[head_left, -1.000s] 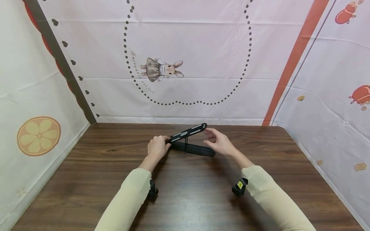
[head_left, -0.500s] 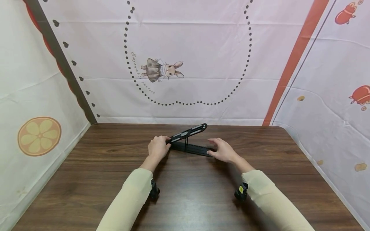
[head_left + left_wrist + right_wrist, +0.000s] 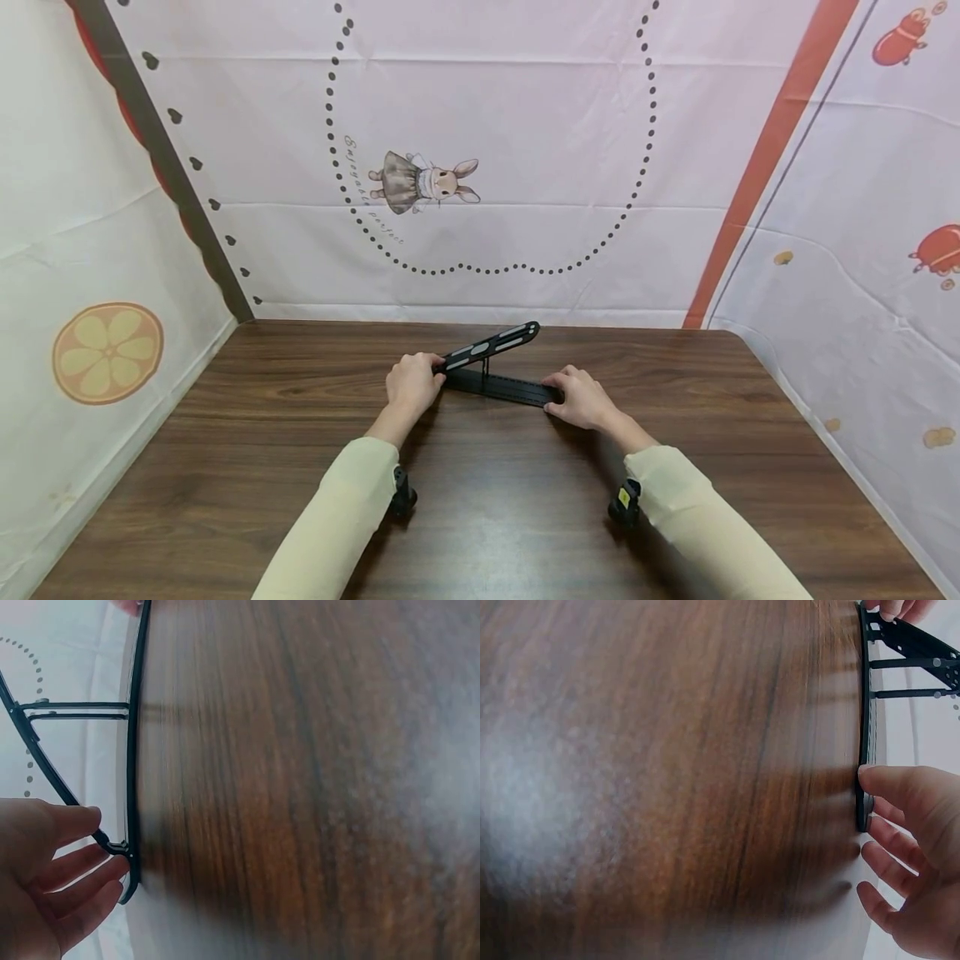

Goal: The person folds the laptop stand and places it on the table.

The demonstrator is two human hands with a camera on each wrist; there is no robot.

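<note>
A black folding laptop stand stands unfolded at the back middle of the table. Its base bar (image 3: 502, 388) lies along the tabletop, and its upper arm (image 3: 491, 344), with light grey pads, slants up to the right. A thin wire prop (image 3: 82, 710) joins the two. At the hinge end, on the left, my left hand (image 3: 412, 385) grips the stand between thumb and fingers. My right hand (image 3: 583, 400) pinches the base bar's right end, thumb (image 3: 889, 778) on the near edge and a finger behind; its lower fingers spread below the bar's tip in the right wrist view.
The brown wooden table (image 3: 480, 517) runs back to a white printed cloth (image 3: 525, 167) hanging behind it. More cloth hangs along the left and right sides. A small black wrist camera (image 3: 402, 493) sits on the left wrist, another black camera (image 3: 625, 502) on the right.
My right hand has come down from beside the upper arm's raised tip to the base bar's right end and taken hold there. The left hand and the stand stay where they were.
</note>
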